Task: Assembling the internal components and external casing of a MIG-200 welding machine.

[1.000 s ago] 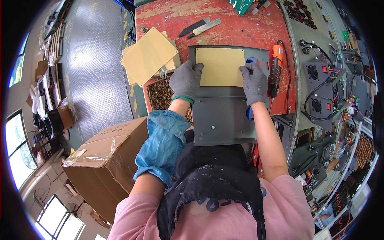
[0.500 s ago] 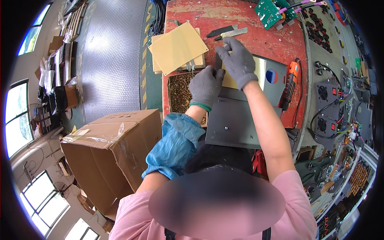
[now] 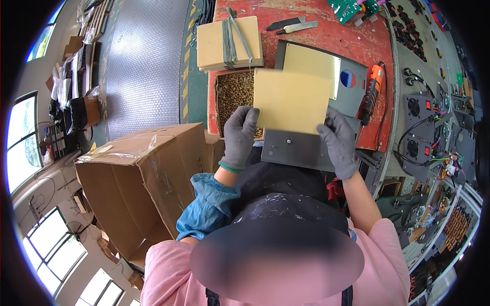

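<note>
Both gloved hands hold a flat yellow sheet (image 3: 291, 102) up over the bench. My left hand (image 3: 240, 133) pinches its lower left edge, and my right hand (image 3: 338, 140) grips the lower right corner. Beneath and beyond it lies a grey metal panel (image 3: 352, 105) with a round cutout, and a second yellow sheet (image 3: 309, 64) rests on that panel. Nearest me is the panel's dark folded part (image 3: 293, 152), which carries a small stud. Left of the held sheet, a shallow box (image 3: 232, 94) is filled with small brass-coloured pieces.
A stack of yellow sheets (image 3: 210, 46) tied with grey strips sits at the far left of the red bench (image 3: 352, 48). Two flat blades (image 3: 298, 27) lie at the back. To the right is an orange electric screwdriver (image 3: 374, 84). A cardboard box (image 3: 148, 153) stands left.
The loose yellow sheet has left the tied stack and is now between both hands. My hands have drawn back toward me and spread apart, uncovering the sheet on the grey panel.
</note>
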{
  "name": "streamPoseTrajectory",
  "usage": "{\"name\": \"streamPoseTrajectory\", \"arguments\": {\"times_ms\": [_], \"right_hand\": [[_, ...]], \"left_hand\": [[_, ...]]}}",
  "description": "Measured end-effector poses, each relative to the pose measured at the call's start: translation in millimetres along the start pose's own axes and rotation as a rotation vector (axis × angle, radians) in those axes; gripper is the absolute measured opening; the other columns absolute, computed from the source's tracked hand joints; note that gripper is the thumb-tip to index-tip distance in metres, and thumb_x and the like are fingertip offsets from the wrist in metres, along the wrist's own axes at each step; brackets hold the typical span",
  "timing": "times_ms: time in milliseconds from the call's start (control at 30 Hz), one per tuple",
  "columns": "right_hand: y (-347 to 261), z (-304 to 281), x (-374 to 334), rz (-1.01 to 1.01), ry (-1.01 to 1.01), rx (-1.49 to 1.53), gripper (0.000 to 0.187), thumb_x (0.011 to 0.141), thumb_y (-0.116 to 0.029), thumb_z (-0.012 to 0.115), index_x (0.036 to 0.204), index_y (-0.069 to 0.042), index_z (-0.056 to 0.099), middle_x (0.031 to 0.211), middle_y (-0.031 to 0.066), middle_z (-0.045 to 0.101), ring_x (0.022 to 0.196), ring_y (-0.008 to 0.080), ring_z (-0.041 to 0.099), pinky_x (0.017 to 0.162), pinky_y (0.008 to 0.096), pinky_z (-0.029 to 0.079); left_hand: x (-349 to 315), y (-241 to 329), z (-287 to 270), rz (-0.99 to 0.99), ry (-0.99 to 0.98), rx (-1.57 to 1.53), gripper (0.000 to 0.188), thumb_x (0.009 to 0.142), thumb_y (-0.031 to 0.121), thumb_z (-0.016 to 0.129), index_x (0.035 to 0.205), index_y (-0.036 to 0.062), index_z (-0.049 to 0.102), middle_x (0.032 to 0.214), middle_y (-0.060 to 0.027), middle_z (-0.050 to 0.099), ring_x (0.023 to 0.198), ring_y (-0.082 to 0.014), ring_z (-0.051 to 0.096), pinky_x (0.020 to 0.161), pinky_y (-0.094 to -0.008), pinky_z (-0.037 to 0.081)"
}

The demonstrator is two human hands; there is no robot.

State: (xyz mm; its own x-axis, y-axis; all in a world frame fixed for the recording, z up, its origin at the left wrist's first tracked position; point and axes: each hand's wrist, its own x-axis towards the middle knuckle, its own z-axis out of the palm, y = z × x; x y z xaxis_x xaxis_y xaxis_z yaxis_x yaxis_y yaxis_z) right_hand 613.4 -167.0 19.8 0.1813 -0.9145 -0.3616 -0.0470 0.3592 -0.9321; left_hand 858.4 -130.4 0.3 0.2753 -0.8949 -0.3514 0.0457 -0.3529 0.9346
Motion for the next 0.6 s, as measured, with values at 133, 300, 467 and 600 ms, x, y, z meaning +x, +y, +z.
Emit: {"name": "streamPoseTrajectory", "arguments": {"times_ms": [133,300,467,600], "right_hand": [[45,-24,-52,0.09,0.124,-0.283,0.025,0.09,-0.007,0.063,0.114,-0.001,0.062,0.084,0.0033,0.064,0.073,0.0076,0.057,0.068,0.0254,0.047],[68,-24,-58,0.071,0.25,-0.452,0.015,0.092,-0.011,0.064,0.103,-0.001,0.065,0.078,0.0007,0.061,0.067,0.0072,0.053,0.063,0.0251,0.045],[67,-16,-49,0.09,0.344,-0.545,0.015,0.091,-0.013,0.065,0.101,-0.002,0.064,0.08,0.0069,0.066,0.066,0.0118,0.06,0.064,0.0284,0.049],[64,-15,-46,0.124,0.388,-0.532,0.014,0.088,-0.017,0.067,0.097,-0.007,0.064,0.073,0.0075,0.065,0.064,0.0182,0.064,0.063,0.0327,0.049]], "left_hand": [[-12,-13,13,-0.103,-0.137,0.534,0.027,0.093,0.03,0.065,0.088,0.0037,0.065,0.069,-0.0083,0.063,0.059,-0.0206,0.058,0.058,-0.0342,0.048],[-5,-19,30,0.036,-0.093,0.845,0.026,0.089,0.035,0.065,0.089,0.0088,0.069,0.075,-0.0115,0.067,0.072,-0.0321,0.066,0.064,-0.0421,0.05],[8,-14,40,0.041,-0.084,0.923,0.026,0.088,0.036,0.065,0.091,0.0101,0.069,0.079,-0.0116,0.068,0.076,-0.0323,0.067,0.067,-0.0431,0.05],[14,-10,37,-0.003,-0.169,0.943,0.025,0.088,0.035,0.065,0.093,0.0105,0.069,0.082,-0.0114,0.069,0.078,-0.0324,0.067,0.068,-0.0433,0.051]]}}
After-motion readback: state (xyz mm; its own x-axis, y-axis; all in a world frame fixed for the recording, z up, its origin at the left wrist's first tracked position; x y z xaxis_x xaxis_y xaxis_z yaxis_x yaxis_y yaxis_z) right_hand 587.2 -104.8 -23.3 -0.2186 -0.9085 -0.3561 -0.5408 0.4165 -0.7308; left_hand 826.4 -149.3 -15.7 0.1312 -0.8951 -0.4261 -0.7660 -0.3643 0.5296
